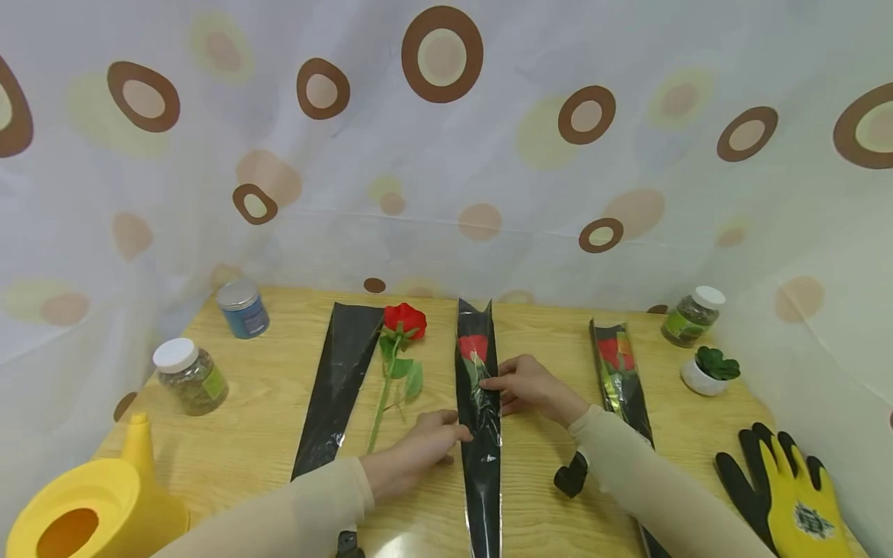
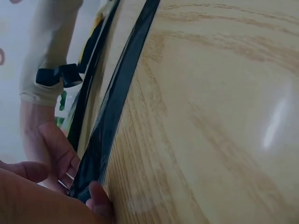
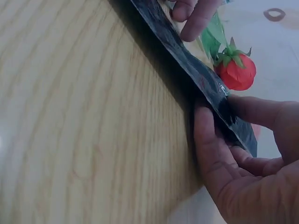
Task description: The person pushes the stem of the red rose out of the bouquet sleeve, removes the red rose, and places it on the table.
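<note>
A red rose in a black flower sleeve with a clear front lies lengthwise in the middle of the table. My right hand pinches the sleeve's right edge below the bloom; the right wrist view shows the thumb over it and fingers underneath. On the opposite side, my left hand has its fingers loosely extended, fingertips right at the sleeve's left edge. Left of the hands lie an unwrapped red rose with a green stem and a flat black sleeve.
Another sleeved rose lies to the right, partly behind my right forearm. Yellow-black gloves, a succulent pot and a white-lidded jar stand farther right. At left are a yellow watering can, another jar and a blue tin.
</note>
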### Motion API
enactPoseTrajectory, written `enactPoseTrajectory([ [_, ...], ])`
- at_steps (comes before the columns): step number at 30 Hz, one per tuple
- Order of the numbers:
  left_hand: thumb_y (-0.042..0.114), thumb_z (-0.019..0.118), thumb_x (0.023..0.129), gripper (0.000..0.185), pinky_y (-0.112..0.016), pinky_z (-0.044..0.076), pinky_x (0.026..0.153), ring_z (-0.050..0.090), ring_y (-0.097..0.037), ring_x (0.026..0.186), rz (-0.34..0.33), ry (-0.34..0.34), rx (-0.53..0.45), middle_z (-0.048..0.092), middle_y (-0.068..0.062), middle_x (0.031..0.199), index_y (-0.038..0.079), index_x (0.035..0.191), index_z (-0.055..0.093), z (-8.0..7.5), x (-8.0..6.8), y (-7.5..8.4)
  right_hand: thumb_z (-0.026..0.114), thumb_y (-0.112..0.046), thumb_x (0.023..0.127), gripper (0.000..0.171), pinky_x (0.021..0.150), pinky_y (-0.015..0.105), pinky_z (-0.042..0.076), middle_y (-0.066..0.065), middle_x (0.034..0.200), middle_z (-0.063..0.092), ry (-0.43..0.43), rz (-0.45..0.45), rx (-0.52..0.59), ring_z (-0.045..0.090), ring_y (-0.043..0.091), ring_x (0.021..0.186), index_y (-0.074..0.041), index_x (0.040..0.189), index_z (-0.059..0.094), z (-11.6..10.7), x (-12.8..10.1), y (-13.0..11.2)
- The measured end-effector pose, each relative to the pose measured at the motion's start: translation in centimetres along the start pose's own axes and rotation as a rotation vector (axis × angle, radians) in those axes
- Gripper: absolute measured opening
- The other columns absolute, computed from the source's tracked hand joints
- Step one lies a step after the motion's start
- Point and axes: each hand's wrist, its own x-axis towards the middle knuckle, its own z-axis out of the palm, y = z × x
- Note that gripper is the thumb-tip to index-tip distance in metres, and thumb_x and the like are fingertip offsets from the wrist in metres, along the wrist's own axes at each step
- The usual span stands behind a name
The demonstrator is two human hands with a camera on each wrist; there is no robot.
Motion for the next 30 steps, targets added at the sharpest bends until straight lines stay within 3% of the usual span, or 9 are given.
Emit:
enactPoseTrajectory([
  [2, 0.011, 0.061, 0.086, 0.067, -0.05, 0.04, 0.097, 0.044, -0.036, 0.117, -0.005, 0.026, 0.046, 0.025, -0.031, 0.146, -0.014, 0.144, 0.036, 0.1, -0.1, 0.0, 0.071, -0.015, 0.093, 0.025, 0.061, 0.035, 0.057, 0.01, 0.078, 0.06, -0.02, -0.012, 0.027, 0.062, 0.019, 0.06, 0.004, 0.103, 0.059, 0.1, 0.0, 0.0],
  [5, 0.012, 0.063, 0.084, 0.068, -0.053, 0.033, 0.102, 0.036, -0.037, 0.121, 0.019, 0.061, 0.095, 0.021, -0.028, 0.142, -0.01, 0.144, 0.04, 0.3, -0.3, -0.1, 0.066, -0.011, 0.096, 0.02, 0.064, 0.036, 0.057, 0.01, 0.079, 0.06, -0.05, -0.059, 0.096, 0.062, 0.018, 0.063, 0.006, 0.103, 0.059, -0.1, -0.3, 0.0],
  [9, 0.014, 0.064, 0.088, 0.067, -0.053, 0.032, 0.104, 0.036, -0.037, 0.124, 0.111, 0.088, 0.155, 0.033, -0.024, 0.136, -0.007, 0.145, 0.038, 0.4, -0.3, -0.2, 0.061, -0.007, 0.098, 0.017, 0.07, 0.037, 0.057, 0.01, 0.082, 0.061, -0.079, -0.137, 0.201, 0.062, 0.018, 0.068, 0.007, 0.105, 0.054, -0.9, -1.1, -0.6],
  [13, 0.017, 0.063, 0.097, 0.05, -0.043, 0.048, 0.089, 0.057, -0.027, 0.106, 0.178, 0.036, 0.087, 0.057, -0.016, 0.12, -0.007, 0.138, 0.047, -0.3, -0.4, -0.2, 0.06, -0.008, 0.1, 0.014, 0.074, 0.038, 0.056, 0.009, 0.082, 0.06, -0.075, -0.197, 0.278, 0.063, 0.017, 0.068, 0.003, 0.098, 0.05, -1.7, -2.5, -2.3],
  [17, 0.018, 0.066, 0.097, 0.03, -0.034, 0.052, 0.073, 0.063, -0.018, 0.093, 0.249, -0.009, 0.072, 0.068, -0.01, 0.106, -0.003, 0.119, 0.065, -1.2, -0.7, 0.7, 0.061, -0.009, 0.1, 0.015, 0.079, 0.04, 0.055, 0.007, 0.081, 0.057, -0.067, -0.257, 0.332, 0.063, 0.017, 0.07, -0.001, 0.095, 0.048, -2.4, -4.6, -4.3],
  [19, 0.018, 0.068, 0.096, 0.024, -0.033, 0.052, 0.069, 0.064, -0.02, 0.092, 0.277, -0.007, 0.101, 0.07, -0.01, 0.104, 0.0, 0.112, 0.069, -1.6, -1.1, 1.4, 0.062, -0.011, 0.099, 0.017, 0.082, 0.041, 0.055, 0.007, 0.08, 0.058, -0.048, -0.287, 0.349, 0.063, 0.018, 0.073, -0.002, 0.096, 0.048, -2.7, -5.7, -5.0],
  [23, 0.02, 0.071, 0.094, 0.025, -0.033, 0.052, 0.068, 0.064, -0.019, 0.096, 0.293, -0.031, 0.112, 0.069, -0.004, 0.108, 0.005, 0.114, 0.07, -2.0, -1.9, 2.4, 0.068, -0.013, 0.096, 0.021, 0.083, 0.042, 0.054, 0.005, 0.082, 0.062, 0.031, -0.363, 0.335, 0.064, 0.018, 0.078, -0.003, 0.093, 0.051, -3.1, -7.6, -5.9],
  [26, 0.02, 0.072, 0.093, 0.017, -0.029, 0.046, 0.063, 0.059, -0.013, 0.081, 0.298, -0.072, 0.099, 0.064, 0.001, 0.091, 0.004, 0.098, 0.067, -2.2, -2.5, 2.7, 0.07, -0.014, 0.094, 0.023, 0.082, 0.042, 0.055, 0.006, 0.081, 0.064, 0.081, -0.415, 0.311, 0.064, 0.019, 0.079, 0.001, 0.091, 0.053, -3.3, -8.6, -6.5],
  [30, 0.013, 0.07, 0.094, 0.017, -0.03, 0.046, 0.068, 0.058, -0.012, 0.076, 0.345, -0.074, 0.13, 0.058, -0.001, 0.082, 0.001, 0.087, 0.061, -2.6, -2.9, 2.6, 0.069, -0.017, 0.095, 0.035, 0.083, 0.041, 0.054, 0.008, 0.092, 0.069, 0.118, -0.444, 0.299, 0.068, 0.02, 0.085, 0.01, 0.111, 0.054, -3.8, -9.4, -7.4],
])
